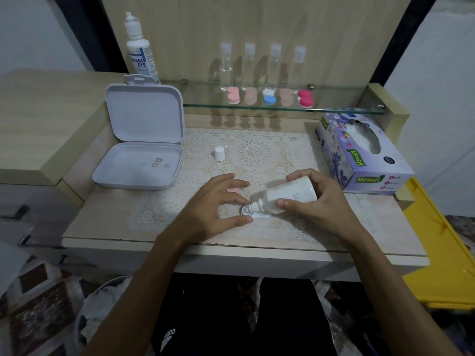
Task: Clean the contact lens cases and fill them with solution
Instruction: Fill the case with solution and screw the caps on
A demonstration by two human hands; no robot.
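A pale wooden surface (108,219) is covered by a lace mat (257,152) below a glass shelf (205,97). The solution bottle (290,195) is gripped by the right hand (318,204), tilted nozzle-down over the white lens case (250,213). The case is steadied by the spread fingers (231,222) of the left hand (210,206).

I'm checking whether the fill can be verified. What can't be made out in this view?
Head view only:
- Solution level in the contact lens case: the bottle's nozzle and the left hand cover it.
- Pink cap: mostly hidden behind the left fingers.
- Label on the solution bottle: print too small, partly under the right hand.
- Any drops leaving the nozzle: too small to see.
- Small round things in the open white box: too small to identify.
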